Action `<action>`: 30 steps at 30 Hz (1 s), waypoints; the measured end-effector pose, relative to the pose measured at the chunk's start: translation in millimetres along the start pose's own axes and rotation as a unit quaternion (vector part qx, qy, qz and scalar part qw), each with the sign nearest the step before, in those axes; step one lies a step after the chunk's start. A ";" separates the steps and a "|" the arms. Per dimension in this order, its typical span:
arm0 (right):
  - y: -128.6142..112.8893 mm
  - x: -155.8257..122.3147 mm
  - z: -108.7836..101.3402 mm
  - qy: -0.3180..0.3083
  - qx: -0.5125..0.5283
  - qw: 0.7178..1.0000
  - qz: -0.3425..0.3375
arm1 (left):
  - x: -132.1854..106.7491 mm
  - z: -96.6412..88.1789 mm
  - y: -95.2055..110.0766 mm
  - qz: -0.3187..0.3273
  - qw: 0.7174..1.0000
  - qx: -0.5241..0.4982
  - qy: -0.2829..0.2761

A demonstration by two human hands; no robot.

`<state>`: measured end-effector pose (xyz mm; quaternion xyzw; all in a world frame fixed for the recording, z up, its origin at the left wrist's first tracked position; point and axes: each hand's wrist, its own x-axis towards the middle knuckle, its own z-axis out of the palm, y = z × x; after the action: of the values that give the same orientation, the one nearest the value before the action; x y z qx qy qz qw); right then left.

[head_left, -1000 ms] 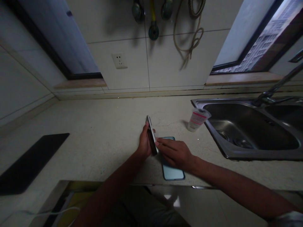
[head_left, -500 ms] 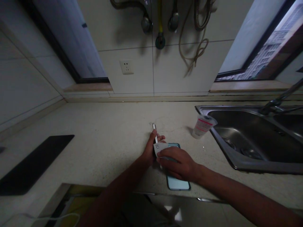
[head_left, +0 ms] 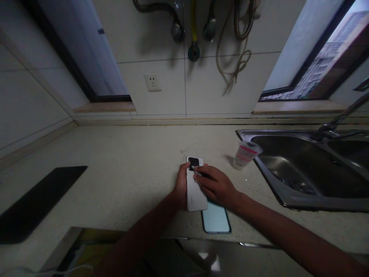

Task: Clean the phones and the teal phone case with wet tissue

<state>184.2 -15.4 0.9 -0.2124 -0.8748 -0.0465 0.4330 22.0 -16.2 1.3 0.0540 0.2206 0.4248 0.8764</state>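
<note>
A white smartphone (head_left: 196, 198) is in my left hand (head_left: 181, 182), with its back and black camera block (head_left: 193, 162) facing up. My left fingers wrap the phone's left side, and the thumb lies beside the camera block. Over the phone's upper part, my right hand (head_left: 217, 184) is closed, its fingertips touching the camera block's lower edge. A bit of the grey cloth (head_left: 197, 173) shows at those fingertips; most of it is hidden. Below the right hand, a second phone (head_left: 216, 219) with a pale blue face and dark rim lies flat on the counter, partly covered.
A clear plastic cup (head_left: 245, 155) with red print stands to the right, beside the steel sink (head_left: 284, 200) and its faucet (head_left: 328, 129). A black flat board (head_left: 43, 204) lies on the counter (head_left: 129, 154) at left. Pipes and an outlet (head_left: 152, 83) are on the wall.
The white phone has turned from edge-on to back side up. The grey cloth, spread out before, is now bunched under my right fingers, which rest by the camera block.
</note>
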 end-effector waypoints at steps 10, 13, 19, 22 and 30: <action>17.0 -1.0 -0.2 0.028 -0.010 0.998 0.059 | 4.8 -2.1 -0.8 -0.005 0.999 0.047 -0.014; 22.3 0.0 -4.3 0.033 -0.014 0.995 0.097 | 2.4 0.8 -2.6 -0.035 0.997 0.065 -0.016; 27.5 2.6 -7.0 0.053 -0.014 0.989 0.135 | 1.9 -0.4 -10.7 -0.087 0.985 0.135 -0.068; 20.3 4.8 -3.5 0.016 0.004 0.996 0.090 | 0.1 -0.2 -13.5 -0.102 0.982 0.151 -0.039; -1.2 12.3 -2.5 -0.042 -0.012 0.999 0.016 | -4.9 11.8 -11.8 -0.024 0.997 0.068 -0.013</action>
<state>179.0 -13.1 12.1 -0.2336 -0.8878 -0.0415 0.3943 32.9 -26.4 10.3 0.1136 0.2386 0.3868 0.8835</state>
